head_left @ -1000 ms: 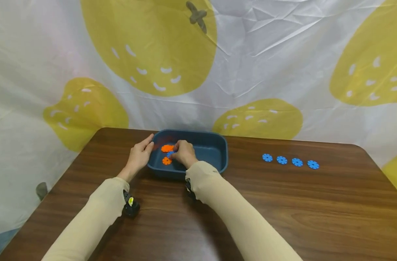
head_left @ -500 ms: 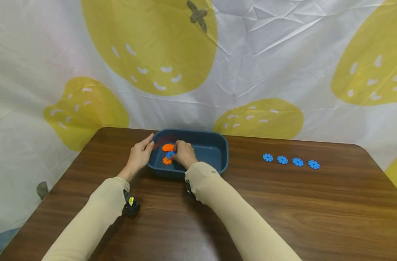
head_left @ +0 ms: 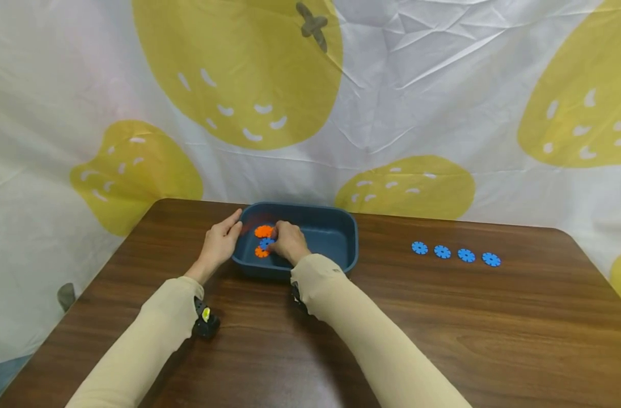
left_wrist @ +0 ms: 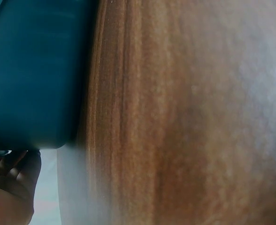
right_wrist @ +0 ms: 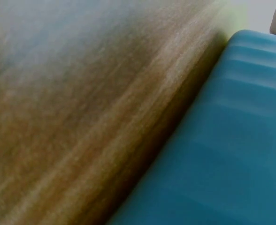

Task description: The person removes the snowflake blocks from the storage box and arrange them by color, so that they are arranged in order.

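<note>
A dark blue plastic bin (head_left: 329, 238) stands at the back of the table. My left hand (head_left: 219, 242) rests against its left end, fingers extended along the outside wall and thumb near the rim. In the left wrist view, the left hand (left_wrist: 15, 187) touches the bin's end wall (left_wrist: 30, 84). My right hand (head_left: 290, 242) reaches into the bin with bent fingers. Its thumb and fingertips are at a notched blue interlocking disc (head_left: 266, 243), partly hidden by them. Orange interlocking discs (head_left: 262, 231) lie just behind it, and another orange disc (head_left: 261, 252) lies in front.
Several blue interlocking discs (head_left: 442, 251) lie in a spaced row on the brown wooden table (head_left: 443, 317), right of the bin. Behind the table hangs a white cloth (head_left: 392, 113) with yellow fruit prints. The bin's side wall (right_wrist: 222, 164) fills the lower right of the right wrist view.
Both hands stay nearly in place, the left at the bin's end and the right inside it. Slightly more of the blue disc shows beside the right fingertips.
</note>
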A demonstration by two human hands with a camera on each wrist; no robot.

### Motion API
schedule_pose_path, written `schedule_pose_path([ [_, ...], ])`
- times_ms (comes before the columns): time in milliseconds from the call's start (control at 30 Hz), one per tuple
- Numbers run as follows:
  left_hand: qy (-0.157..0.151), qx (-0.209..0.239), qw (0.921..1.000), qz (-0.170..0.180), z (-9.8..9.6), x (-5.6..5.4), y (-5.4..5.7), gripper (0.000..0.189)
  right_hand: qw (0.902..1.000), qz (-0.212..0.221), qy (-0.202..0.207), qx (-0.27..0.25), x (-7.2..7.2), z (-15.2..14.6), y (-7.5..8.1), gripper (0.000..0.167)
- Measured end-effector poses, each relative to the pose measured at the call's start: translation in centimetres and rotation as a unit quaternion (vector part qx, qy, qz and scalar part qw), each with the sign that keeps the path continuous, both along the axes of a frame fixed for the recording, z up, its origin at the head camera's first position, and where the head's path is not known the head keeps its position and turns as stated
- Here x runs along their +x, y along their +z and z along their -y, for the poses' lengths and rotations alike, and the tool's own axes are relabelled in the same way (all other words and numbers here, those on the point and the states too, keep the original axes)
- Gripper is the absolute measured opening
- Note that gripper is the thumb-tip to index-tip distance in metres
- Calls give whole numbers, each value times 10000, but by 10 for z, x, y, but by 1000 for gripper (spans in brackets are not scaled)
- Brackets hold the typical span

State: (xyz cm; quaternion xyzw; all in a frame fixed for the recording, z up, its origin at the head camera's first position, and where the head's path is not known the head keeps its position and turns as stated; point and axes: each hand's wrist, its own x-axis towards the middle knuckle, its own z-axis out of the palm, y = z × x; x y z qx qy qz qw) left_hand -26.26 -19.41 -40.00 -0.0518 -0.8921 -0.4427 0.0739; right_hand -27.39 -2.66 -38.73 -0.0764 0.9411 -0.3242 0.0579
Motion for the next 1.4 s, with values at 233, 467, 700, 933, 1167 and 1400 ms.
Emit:
schedule_pose_path([
  [233, -23, -24, 10000, 9, -1, 0, 0, 44, 9992, 78, 76, 375, -1, 0, 1, 28],
  [467, -50, -50, 10000, 18, -2, 0, 2, 44, 9985, 53, 100, 542, 0, -1, 1, 27],
  [700, -27, -64, 10000, 5, -1, 1, 2, 44, 9990, 93, 145, 404, 1, -1, 2, 28],
  [933, -3, -49, 10000, -22, -3, 2, 3, 44, 9993, 79, 112, 344, 2, -1, 4, 26],
  [1167, -6, -84, 10000, -40, -3, 2, 3, 45, 9998, 4, 110, 168, 2, -2, 4, 21],
  [1400, -5, -160, 9999, -29, 0, 4, 0, 45, 9994, -124, 284, -178, 3, -3, 4, 14],
])
